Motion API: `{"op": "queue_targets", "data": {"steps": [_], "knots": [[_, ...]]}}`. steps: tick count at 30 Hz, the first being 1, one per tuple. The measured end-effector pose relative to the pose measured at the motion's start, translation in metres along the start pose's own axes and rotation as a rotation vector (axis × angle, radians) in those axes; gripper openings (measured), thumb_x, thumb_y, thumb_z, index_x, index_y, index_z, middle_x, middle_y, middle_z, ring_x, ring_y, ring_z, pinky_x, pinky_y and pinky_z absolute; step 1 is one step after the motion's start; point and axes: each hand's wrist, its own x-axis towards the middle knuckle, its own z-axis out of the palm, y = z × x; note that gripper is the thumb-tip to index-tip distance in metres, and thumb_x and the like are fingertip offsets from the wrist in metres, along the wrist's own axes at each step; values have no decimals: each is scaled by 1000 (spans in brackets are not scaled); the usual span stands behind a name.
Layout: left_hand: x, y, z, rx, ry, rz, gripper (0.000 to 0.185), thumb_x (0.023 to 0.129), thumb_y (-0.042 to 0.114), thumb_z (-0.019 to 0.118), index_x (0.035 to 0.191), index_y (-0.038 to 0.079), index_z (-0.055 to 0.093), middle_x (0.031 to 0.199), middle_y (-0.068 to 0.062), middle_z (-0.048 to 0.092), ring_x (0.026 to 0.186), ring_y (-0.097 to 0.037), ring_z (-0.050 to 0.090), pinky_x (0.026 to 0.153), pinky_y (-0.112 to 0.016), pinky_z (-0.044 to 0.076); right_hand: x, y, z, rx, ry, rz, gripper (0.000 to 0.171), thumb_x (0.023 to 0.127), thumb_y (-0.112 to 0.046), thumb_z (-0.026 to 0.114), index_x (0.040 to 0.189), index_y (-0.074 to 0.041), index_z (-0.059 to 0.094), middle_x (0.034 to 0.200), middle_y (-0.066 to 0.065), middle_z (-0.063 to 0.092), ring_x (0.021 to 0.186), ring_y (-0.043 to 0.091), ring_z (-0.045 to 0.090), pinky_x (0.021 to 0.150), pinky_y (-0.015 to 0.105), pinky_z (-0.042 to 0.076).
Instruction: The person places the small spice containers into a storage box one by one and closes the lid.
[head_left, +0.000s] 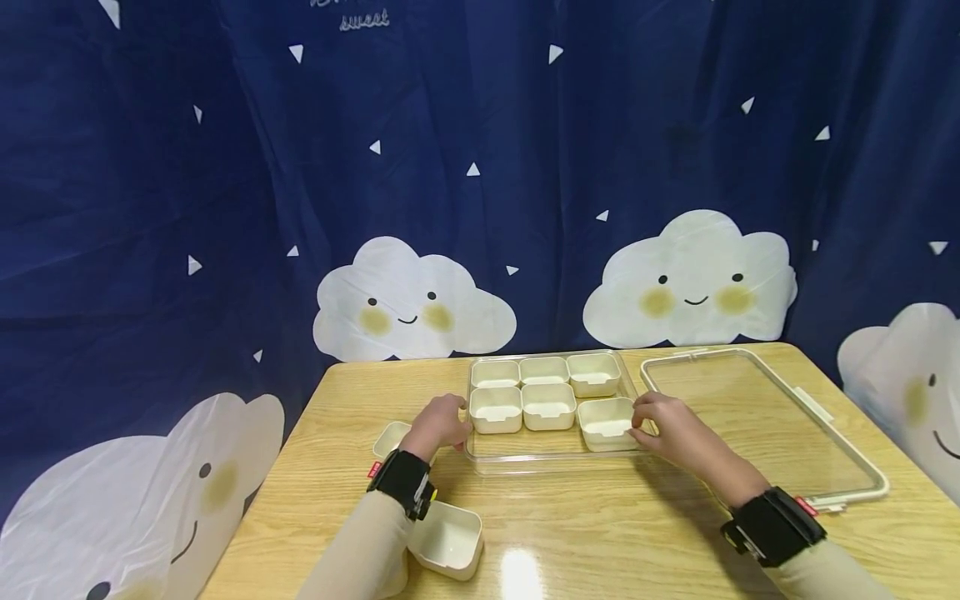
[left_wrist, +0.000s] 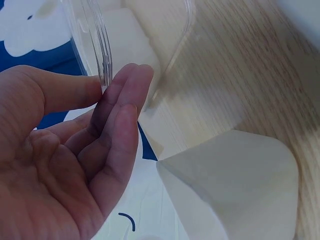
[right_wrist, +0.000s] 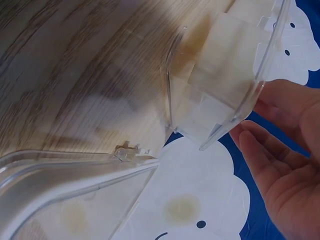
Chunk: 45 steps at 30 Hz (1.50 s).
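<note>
Navy cloud-printed curtain (head_left: 225, 208) is hanging behind a wooden table (head_left: 600, 533), and on that table, a little back from the middle, a clear tray (head_left: 551, 461) is lying flat with six cream cups inside it; five are sitting snug in two rows toward the far side, while the sixth cup (head_left: 606, 422) is sitting slightly out of line at the near right. The right hand (head_left: 670, 429) is reaching to the tray's right edge, its fingertips touching or lightly pinching that sixth cup's rim; the right wrist view is showing the fingers only gently curved beside the clear wall, so how firm the hold is cannot be told. The left hand (head_left: 438, 423) is resting at the tray's left rim; in the left wrist view its fingers (left_wrist: 122, 107) are lying straight and close together with the thumb opposite, the clear rim just between them, steadying rather than clutching. To seat the cup well, the left hand probably ought to be bracing the tray so it is not sliding, while the right is nudging the cup squarely toward its neighbours, keeping it level; tilting it risks it riding up on the next cup. Two spare cups, one small (head_left: 392, 439) and one nearer (head_left: 447, 541), are sitting by the left forearm; a clear lid (head_left: 840, 467) is lying to the right.
</note>
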Motion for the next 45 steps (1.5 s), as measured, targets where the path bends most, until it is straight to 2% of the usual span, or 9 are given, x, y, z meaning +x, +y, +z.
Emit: {"op": "queue_targets", "data": {"steps": [3, 11, 15, 21, 34, 40, 45], "knots": [[0, -1, 0, 0, 0, 2, 47, 91, 8, 67, 136, -2, 60, 62, -6, 70, 65, -15, 64, 76, -33, 52, 2, 1, 2, -4, -11, 19, 24, 71, 3, 87, 67, -11, 68, 87, 9, 66, 80, 28, 66, 69, 41, 57], [0, -1, -1, -1, 1, -4, 47, 93, 10, 67, 138, -2, 58, 63, -6, 70, 64, -15, 63, 68, -30, 48, 7, 5, 6, 9, -16, 49, 23, 71, 5, 86, 67, -11, 70, 85, 5, 60, 76, 22, 62, 67, 37, 55], [-1, 1, -1, -4, 0, -8, 46, 94, 11, 68, 137, -1, 59, 61, -4, 69, 66, -15, 65, 73, -33, 51, 8, 7, 8, 10, -15, 62, 22, 71, 7, 86, 69, -9, 71, 82, 2, 56, 72, 17, 57, 63, 33, 52], [-2, 2, -1, -14, -4, -16, 45, 95, 12, 69, 137, -1, 59, 60, -3, 68, 69, -16, 66, 81, -36, 52, 11, 9, 10, -11, -61, 117, 17, 75, 3, 85, 74, -10, 74, 79, -1, 54, 67, 10, 51, 58, 29, 47], [-1, 1, -1, -5, -1, -13, 46, 94, 11, 68, 138, 0, 59, 59, -4, 68, 68, -16, 64, 74, -33, 50, 19, 13, 16, -57, -70, 141, 16, 75, 2, 83, 74, -10, 73, 78, 0, 57, 67, 13, 56, 57, 32, 49], [0, 1, -2, -9, -8, -22, 46, 95, 11, 67, 139, 0, 58, 58, -3, 68, 67, -15, 65, 76, -34, 51, 23, 15, 16, -63, -85, 168, 19, 75, 3, 84, 74, -12, 72, 78, -1, 58, 69, 16, 59, 58, 34, 51], [0, 0, -1, -3, -7, -14, 45, 94, 11, 68, 137, 0, 59, 59, -4, 68, 70, -16, 65, 75, -34, 51, 24, 16, 17, -61, -98, 181, 20, 75, 4, 82, 73, -12, 71, 76, -3, 58, 69, 13, 57, 58, 33, 50]]}}
